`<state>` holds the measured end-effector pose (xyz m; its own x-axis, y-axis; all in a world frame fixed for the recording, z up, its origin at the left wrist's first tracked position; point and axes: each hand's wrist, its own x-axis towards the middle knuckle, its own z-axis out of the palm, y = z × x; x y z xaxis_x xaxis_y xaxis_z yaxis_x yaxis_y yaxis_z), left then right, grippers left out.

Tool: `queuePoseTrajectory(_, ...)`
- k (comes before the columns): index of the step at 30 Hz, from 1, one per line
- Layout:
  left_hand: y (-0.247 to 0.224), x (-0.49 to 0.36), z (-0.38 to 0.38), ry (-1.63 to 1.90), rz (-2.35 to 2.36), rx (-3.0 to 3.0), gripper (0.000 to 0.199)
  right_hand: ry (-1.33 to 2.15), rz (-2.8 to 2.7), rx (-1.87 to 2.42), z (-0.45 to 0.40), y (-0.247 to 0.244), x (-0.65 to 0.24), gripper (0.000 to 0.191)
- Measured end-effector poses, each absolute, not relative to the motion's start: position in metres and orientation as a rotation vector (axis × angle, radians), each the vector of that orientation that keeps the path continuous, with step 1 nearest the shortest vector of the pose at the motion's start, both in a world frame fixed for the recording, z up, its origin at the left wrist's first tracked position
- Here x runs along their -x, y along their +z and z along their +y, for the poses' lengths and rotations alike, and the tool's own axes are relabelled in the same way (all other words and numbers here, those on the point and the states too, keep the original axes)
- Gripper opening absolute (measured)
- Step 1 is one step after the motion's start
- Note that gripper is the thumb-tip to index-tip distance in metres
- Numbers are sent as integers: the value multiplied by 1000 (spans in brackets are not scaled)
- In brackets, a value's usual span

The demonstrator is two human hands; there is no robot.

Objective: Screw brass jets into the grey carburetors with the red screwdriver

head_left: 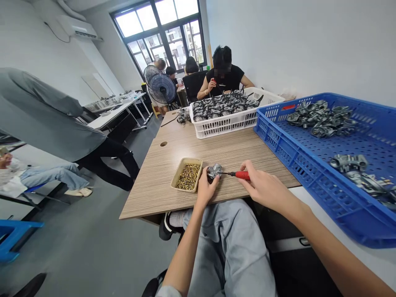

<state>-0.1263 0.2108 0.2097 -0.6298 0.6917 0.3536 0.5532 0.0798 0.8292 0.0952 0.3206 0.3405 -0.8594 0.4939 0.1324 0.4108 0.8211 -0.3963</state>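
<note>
My left hand (206,187) is closed around a small grey metal casting (214,170) just above the table, close to its front edge. A screwdriver (242,175) with a red handle and dark shaft is gripped in my right hand (259,185). Its shaft points left, and the tip meets the casting; the exact contact spot is too small to make out. Beside my left hand stands a beige tub (173,181) holding many brass-coloured screws (188,176).
A blue crate (284,146) with grey metal parts (323,117) stands at the right. Behind the table's middle, a white crate (225,128) is full of dark assembled parts (221,106). A co-worker (227,70) sits beyond it. Another person (46,111) stands at left near a fan (162,88).
</note>
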Motion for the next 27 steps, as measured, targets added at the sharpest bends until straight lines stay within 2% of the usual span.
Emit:
queuePoseTrajectory(3, 209, 127, 211, 1597, 2204, -1293, 49, 561, -2774, 690, 319, 341, -96, 11)
queuePoseTrajectory(6, 207, 127, 211, 1598, 2198, -1289, 49, 431, -2785, 781, 317, 340, -92, 13)
queuePoseTrajectory(12, 204, 128, 211, 1605, 2223, -1303, 51, 13, -2789, 988, 311, 338, -84, 29)
queuePoseTrajectory(16, 202, 128, 211, 1600, 2236, -1297, 53, -89, -2758, 1056, 309, 336, -81, 38)
queuePoseTrajectory(22, 201, 128, 212, 1596, 2245, -1271, 54, 14, -2741, 1096, 309, 336, -82, 35)
queuePoseTrajectory(27, 205, 127, 211, 1620, 2211, -1298, 50, 409, -2748, 863, 317, 335, -89, 24)
